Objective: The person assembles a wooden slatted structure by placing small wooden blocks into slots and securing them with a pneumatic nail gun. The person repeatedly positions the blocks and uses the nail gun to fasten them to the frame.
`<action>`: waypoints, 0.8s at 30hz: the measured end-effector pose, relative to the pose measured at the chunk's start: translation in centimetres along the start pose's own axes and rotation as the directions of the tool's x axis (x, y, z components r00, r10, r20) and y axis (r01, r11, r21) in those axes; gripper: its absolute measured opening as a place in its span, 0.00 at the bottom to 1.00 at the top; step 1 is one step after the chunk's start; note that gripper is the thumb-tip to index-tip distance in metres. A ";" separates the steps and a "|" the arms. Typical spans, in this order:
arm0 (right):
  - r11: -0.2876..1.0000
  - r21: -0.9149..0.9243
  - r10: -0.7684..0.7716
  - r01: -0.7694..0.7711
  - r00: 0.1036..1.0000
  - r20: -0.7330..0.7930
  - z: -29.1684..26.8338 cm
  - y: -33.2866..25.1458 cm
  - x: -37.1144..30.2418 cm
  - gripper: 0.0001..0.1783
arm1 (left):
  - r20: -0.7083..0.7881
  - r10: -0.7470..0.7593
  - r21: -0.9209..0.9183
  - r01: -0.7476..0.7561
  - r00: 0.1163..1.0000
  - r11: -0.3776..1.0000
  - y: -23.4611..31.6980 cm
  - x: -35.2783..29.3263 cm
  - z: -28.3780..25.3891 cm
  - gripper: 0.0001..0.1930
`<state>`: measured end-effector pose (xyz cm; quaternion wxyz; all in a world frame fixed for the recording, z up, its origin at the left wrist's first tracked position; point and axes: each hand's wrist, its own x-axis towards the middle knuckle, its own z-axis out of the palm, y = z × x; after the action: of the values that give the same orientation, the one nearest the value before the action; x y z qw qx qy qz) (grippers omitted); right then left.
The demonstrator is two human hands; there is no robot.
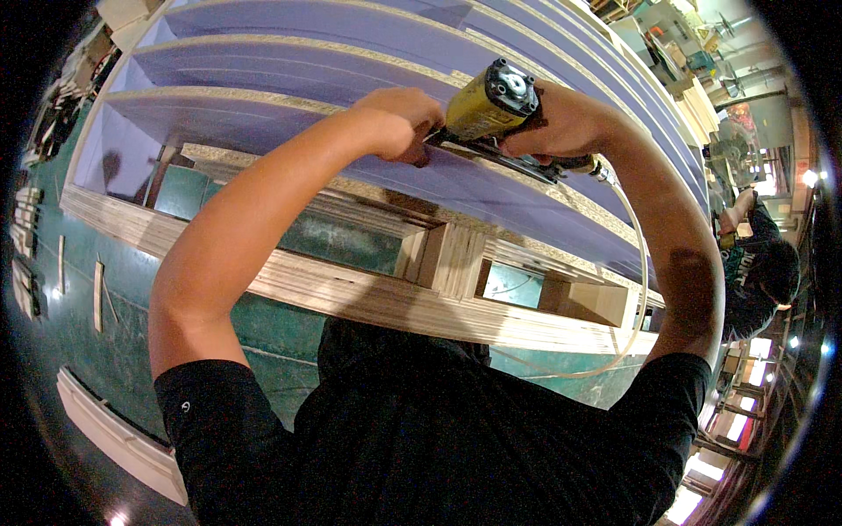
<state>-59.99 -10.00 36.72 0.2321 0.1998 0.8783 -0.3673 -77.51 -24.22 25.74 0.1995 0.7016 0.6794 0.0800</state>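
Note:
My right hand point(566, 123) is wrapped round the grip of a yellow and black air nail gun point(481, 107). A pale air hose point(643, 241) runs from the fitting at its back end and hangs down past my right forearm. The gun lies across a row of long purple panels point(289, 70) with raw chipboard edges. Just left of its nose, my left hand point(399, 123) is closed, fingers curled down at a chipboard edge point(307, 103). What those fingers hold is hidden. Below my hands runs a plywood frame point(368, 302) with open compartments.
Off to the right, another person in black point(761, 272) stands by stacked boards and equipment. Loose wood strips point(98, 294) and a long pale board point(118, 430) lie on the green floor point(66, 351) at left. The hose loops low beside the frame.

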 end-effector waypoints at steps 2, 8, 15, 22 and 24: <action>0.998 -0.052 0.028 -0.028 1.000 0.012 -0.1 -0.9 -0.2 0.25 | 0.003 0.003 0.002 -0.003 1.000 1.000 0.0 0.1 0.1 0.19; 1.000 -0.014 -0.006 0.006 1.000 0.012 -0.1 -0.3 -0.7 0.27 | 0.000 0.010 0.038 -0.010 1.000 0.999 -0.3 0.2 0.2 0.20; 0.994 -0.069 0.077 -0.090 0.983 -0.169 -2.5 1.4 -1.6 0.26 | 0.015 0.094 -0.068 -0.093 0.995 0.993 -1.6 0.9 -0.5 0.19; 1.000 -0.012 0.014 -0.018 0.974 -0.227 -4.7 2.6 0.7 0.20 | -0.467 0.256 0.189 -0.187 0.846 0.964 -7.0 6.6 -2.3 0.34; 0.999 -0.036 0.019 -0.026 0.982 -0.186 -5.3 3.0 1.6 0.19 | -0.296 0.234 0.249 -0.162 0.926 0.955 -6.1 7.7 -2.3 0.32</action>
<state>-61.09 -3.80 37.49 0.1572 0.2385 0.9006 -0.3276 -83.55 -16.22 24.20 -0.0023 0.7621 0.6326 0.1374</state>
